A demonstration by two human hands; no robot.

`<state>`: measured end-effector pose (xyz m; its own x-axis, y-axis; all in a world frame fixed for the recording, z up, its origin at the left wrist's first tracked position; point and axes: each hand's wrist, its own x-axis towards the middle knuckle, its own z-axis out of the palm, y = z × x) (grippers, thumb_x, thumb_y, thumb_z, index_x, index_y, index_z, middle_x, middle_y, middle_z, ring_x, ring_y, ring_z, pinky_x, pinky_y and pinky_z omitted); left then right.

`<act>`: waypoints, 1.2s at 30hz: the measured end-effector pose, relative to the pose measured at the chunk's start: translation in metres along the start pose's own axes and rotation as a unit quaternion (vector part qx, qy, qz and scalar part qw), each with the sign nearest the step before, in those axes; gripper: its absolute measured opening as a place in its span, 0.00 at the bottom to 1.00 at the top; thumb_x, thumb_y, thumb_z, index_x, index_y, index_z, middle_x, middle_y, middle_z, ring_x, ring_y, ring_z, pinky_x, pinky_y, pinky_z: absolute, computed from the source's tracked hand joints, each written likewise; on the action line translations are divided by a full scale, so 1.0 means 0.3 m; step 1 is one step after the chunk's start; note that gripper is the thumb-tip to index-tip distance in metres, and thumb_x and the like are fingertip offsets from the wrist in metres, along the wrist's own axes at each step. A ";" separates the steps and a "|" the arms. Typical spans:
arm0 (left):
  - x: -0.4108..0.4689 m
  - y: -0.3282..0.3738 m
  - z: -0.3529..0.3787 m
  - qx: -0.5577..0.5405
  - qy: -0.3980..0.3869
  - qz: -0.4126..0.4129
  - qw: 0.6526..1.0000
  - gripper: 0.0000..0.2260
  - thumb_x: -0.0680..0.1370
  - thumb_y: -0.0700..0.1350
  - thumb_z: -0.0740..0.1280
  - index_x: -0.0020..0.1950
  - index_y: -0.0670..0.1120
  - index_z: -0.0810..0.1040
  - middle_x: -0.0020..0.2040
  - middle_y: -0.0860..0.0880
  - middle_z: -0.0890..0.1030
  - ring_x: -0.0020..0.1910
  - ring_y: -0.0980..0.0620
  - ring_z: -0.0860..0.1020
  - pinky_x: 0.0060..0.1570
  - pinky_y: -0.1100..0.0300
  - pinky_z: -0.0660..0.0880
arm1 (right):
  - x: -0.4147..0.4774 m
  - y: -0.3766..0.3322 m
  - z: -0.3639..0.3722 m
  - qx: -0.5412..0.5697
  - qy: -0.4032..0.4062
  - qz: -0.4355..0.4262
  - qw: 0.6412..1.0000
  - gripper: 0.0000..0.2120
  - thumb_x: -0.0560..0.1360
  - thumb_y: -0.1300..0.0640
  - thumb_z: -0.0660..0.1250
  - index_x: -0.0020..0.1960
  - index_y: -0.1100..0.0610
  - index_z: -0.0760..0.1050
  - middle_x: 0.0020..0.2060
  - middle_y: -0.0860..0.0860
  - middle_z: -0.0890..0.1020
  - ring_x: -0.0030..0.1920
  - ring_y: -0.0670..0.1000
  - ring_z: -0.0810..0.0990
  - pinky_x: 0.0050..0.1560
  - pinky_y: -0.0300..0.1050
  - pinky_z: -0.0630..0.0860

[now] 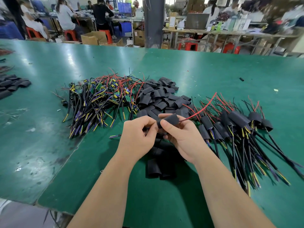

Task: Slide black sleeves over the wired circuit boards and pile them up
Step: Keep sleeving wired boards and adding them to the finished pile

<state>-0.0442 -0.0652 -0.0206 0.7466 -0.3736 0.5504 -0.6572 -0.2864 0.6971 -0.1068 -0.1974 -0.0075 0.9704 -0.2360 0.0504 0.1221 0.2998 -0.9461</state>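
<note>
Over the green table (205, 76), my right hand (181, 137) pinches a black sleeve (170, 120) between thumb and fingers. Red and black wires (202, 107) stick out of its far end to the right. My left hand (139, 137) grips the cable end of the same piece at the sleeve's left; the board itself is hidden. A heap of bare wired circuit boards (102, 99) lies to the left. Loose black sleeves (161, 96) are heaped in the middle and under my hands. Sleeved boards (233, 122) are piled at the right.
More black sleeves (11, 84) lie at the table's far left edge. A small black piece (241, 79) sits alone at the far right. Beyond the table several people sit at other benches, with cardboard boxes (93, 38) and red stools (188, 46).
</note>
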 end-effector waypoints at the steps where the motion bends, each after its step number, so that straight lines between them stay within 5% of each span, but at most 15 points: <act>1: -0.002 0.001 0.001 -0.015 0.008 -0.003 1.000 0.04 0.73 0.41 0.66 0.40 0.45 0.80 0.32 0.52 0.79 0.32 0.53 0.75 0.30 0.69 0.69 | 0.000 0.000 0.005 0.014 -0.003 0.009 1.000 0.11 0.70 0.60 0.70 0.52 0.58 0.79 0.41 0.52 0.84 0.40 0.49 0.82 0.42 0.41 0.75; 7: 0.002 0.001 -0.017 -0.076 0.094 0.014 0.993 0.14 0.73 0.49 0.65 0.56 0.45 0.74 0.51 0.49 0.76 0.37 0.57 0.73 0.42 0.66 0.70 | -0.001 -0.063 0.010 0.187 0.075 0.009 0.979 0.09 0.76 0.69 0.63 0.54 0.61 0.72 0.42 0.59 0.80 0.37 0.51 0.84 0.33 0.36 0.78; 11: 0.014 -0.028 -0.038 -0.051 0.174 -0.079 0.980 0.07 0.77 0.46 0.60 0.54 0.50 0.73 0.49 0.52 0.76 0.36 0.59 0.71 0.43 0.61 0.70 | -0.009 -0.155 -0.076 0.219 0.186 -0.080 0.955 0.09 0.76 0.67 0.66 0.53 0.60 0.68 0.37 0.56 0.81 0.30 0.47 0.81 0.30 0.34 0.76; 14: 0.027 -0.064 -0.046 0.078 0.156 -0.186 0.967 0.10 0.76 0.41 0.62 0.56 0.50 0.73 0.52 0.51 0.76 0.45 0.51 0.74 0.53 0.49 0.71 | -0.033 -0.205 -0.166 -0.005 0.329 -0.137 0.934 0.09 0.73 0.62 0.71 0.49 0.57 0.72 0.32 0.51 0.81 0.28 0.44 0.78 0.32 0.38 0.75; 16: 0.028 -0.080 -0.040 0.172 0.098 -0.222 0.955 0.14 0.75 0.40 0.63 0.60 0.51 0.73 0.56 0.49 0.75 0.54 0.46 0.72 0.56 0.51 0.68 | -0.043 -0.215 -0.227 -0.247 0.406 -0.136 0.869 0.06 0.72 0.59 0.72 0.46 0.53 0.76 0.34 0.51 0.81 0.29 0.44 0.78 0.37 0.42 0.74; 18: 0.023 -0.085 -0.027 0.215 0.045 -0.235 0.947 0.16 0.76 0.43 0.62 0.64 0.54 0.72 0.59 0.48 0.73 0.59 0.45 0.69 0.57 0.52 0.65 | -0.050 -0.209 -0.275 -0.446 0.426 -0.085 0.782 0.05 0.71 0.58 0.71 0.47 0.53 0.80 0.41 0.54 0.84 0.40 0.51 0.81 0.47 0.44 0.74; 20: 0.017 -0.089 -0.015 0.239 0.010 -0.231 0.943 0.17 0.77 0.46 0.61 0.66 0.56 0.72 0.59 0.49 0.74 0.60 0.45 0.68 0.57 0.52 0.64 | -0.050 -0.200 -0.296 -0.509 0.437 -0.058 0.739 0.11 0.71 0.59 0.68 0.53 0.55 0.81 0.51 0.58 0.82 0.52 0.60 0.79 0.55 0.49 0.72; 25: 0.024 -0.113 -0.017 0.303 0.001 -0.236 0.923 0.16 0.78 0.46 0.64 0.66 0.49 0.73 0.58 0.47 0.78 0.58 0.44 0.72 0.54 0.52 0.70 | -0.025 -0.169 -0.231 -0.514 0.388 -0.106 0.758 0.12 0.71 0.61 0.66 0.54 0.55 0.80 0.51 0.59 0.80 0.54 0.61 0.76 0.60 0.50 0.71; 28: 0.051 -0.113 -0.031 0.296 0.012 -0.272 0.916 0.07 0.77 0.49 0.67 0.50 0.47 0.79 0.47 0.47 0.82 0.47 0.45 0.79 0.43 0.53 0.76 | -0.012 -0.131 -0.190 -0.534 0.339 -0.112 0.766 0.11 0.72 0.62 0.66 0.53 0.56 0.80 0.52 0.57 0.80 0.53 0.57 0.75 0.57 0.45 0.68; 31: 0.090 -0.097 -0.029 0.373 -0.005 -0.265 0.889 0.12 0.76 0.46 0.66 0.35 0.44 0.71 0.32 0.48 0.75 0.29 0.48 0.71 0.27 0.61 0.64 | 0.002 -0.096 -0.159 -0.553 0.300 -0.128 0.767 0.09 0.72 0.63 0.66 0.51 0.56 0.81 0.49 0.55 0.79 0.47 0.51 0.72 0.46 0.37 0.61; 36: 0.141 -0.103 -0.050 0.341 -0.057 -0.289 0.893 0.13 0.75 0.43 0.65 0.33 0.42 0.67 0.29 0.47 0.70 0.25 0.48 0.66 0.29 0.61 0.63 | 0.012 -0.060 -0.126 -0.541 0.261 -0.135 0.788 0.08 0.73 0.64 0.66 0.49 0.55 0.80 0.43 0.49 0.78 0.41 0.47 0.72 0.42 0.30 0.60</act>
<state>0.0092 -0.0589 -0.0120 0.9915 -0.0658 0.1119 -0.1044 -0.9164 0.3865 -0.1134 -0.2388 -0.0023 0.6878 -0.5884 0.4251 -0.2138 -0.7238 -0.6560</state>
